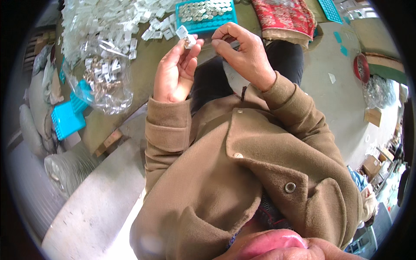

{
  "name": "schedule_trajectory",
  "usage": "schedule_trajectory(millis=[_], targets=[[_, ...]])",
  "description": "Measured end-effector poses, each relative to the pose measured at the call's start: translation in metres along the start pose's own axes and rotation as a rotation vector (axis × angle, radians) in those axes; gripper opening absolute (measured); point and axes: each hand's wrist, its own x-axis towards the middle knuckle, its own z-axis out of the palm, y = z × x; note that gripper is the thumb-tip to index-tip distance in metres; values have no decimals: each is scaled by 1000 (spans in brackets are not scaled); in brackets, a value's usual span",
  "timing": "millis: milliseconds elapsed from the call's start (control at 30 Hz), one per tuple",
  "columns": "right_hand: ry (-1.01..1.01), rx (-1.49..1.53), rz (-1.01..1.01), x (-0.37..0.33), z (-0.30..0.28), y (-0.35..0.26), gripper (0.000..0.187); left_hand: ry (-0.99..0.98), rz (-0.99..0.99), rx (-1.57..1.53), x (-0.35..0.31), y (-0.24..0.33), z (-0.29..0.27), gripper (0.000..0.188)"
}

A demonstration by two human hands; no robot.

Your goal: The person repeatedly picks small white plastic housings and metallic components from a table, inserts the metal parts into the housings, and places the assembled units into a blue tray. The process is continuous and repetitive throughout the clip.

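Observation:
My left hand (177, 69) is closed, its thumb and fingertips gripping a small white plastic box (190, 41). A lid-like square part stands up at the box's far side. Close by on the right, my right hand (242, 52) has its thumb and forefinger pinched together. Whatever lies between those fingertips is too small to make out. Just beyond both hands sits a turquoise tray (208, 27) with several rows of round, silvery pieces (203, 11). A large heap of small white plastic boxes (104, 26) covers the table to the left of the tray.
A clear plastic bag (117, 97) holding white and brownish small pieces lies on the table's left. Turquoise trays (69, 120) are stacked by the table's left edge. A red patterned cloth (284, 19) lies at the far right. On the floor at right stands a red bowl (361, 68).

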Motion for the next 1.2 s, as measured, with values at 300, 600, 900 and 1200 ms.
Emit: schedule_trajectory(millis=[300, 600, 900, 1200], targets=[[185, -461, -75, 42, -36, 27, 12, 45, 166, 470, 8, -25, 15, 18], [144, -748, -225, 49, -30, 39, 11, -10, 76, 436, 18, -42, 16, 16], [23, -551, -213, 64, -41, 35, 8, 27, 74, 326, 29, -25, 22, 21], [-136, -613, -251, 63, -44, 39, 11, 0, 85, 292, 39, -21, 29, 28]])
